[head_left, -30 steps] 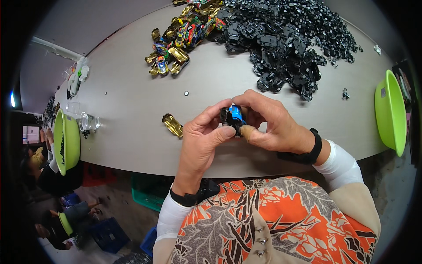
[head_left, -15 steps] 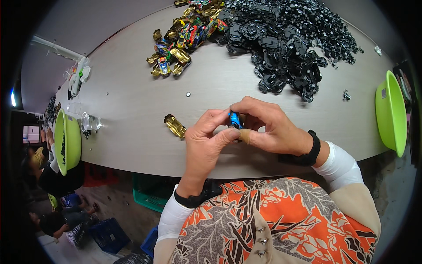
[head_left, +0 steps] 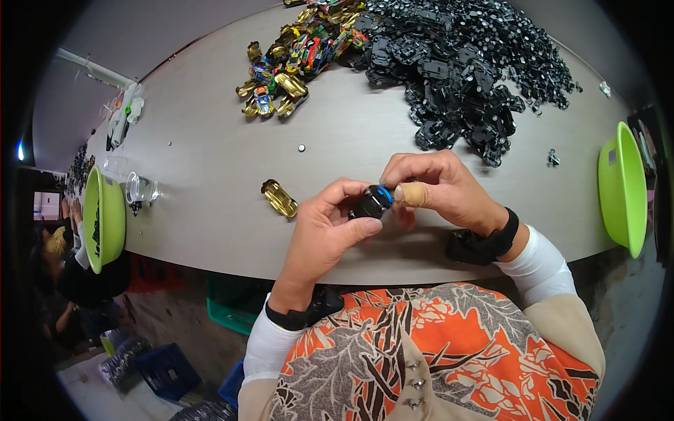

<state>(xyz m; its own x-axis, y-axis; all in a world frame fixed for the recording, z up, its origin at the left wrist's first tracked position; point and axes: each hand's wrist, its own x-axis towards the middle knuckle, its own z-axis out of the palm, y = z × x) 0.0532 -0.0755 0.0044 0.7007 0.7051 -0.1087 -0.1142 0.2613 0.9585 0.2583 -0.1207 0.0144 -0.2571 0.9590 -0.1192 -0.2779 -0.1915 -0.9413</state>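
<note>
Over the near part of the table, my left hand (head_left: pixel 316 228) grips a small toy car (head_left: pixel 372 202) between thumb and fingers. Its black underside faces up, with a strip of blue body at the right end. My right hand (head_left: pixel 446 193), with a tan bandage on the thumb, is closed in a pinch at that blue end; the fingertips behind the car are partly hidden. A gold toy car body (head_left: pixel 280 199) lies just left of my left hand. Farther off, a small wheel (head_left: pixel 302 148) rests on the table.
Coloured and gold car bodies (head_left: pixel 291 77) are heaped at the back, beside a large pile of black chassis (head_left: pixel 449 77). A wheeled axle (head_left: pixel 553 158) lies at right. Green basins (head_left: pixel 623 189) stand at both sides. Clear cups (head_left: pixel 142 188) stand left, near a co-worker.
The toy car has been turned in my hands, from blue body showing to black underside up. My right hand has shifted a little to the right, its thumb now off the left thumb.
</note>
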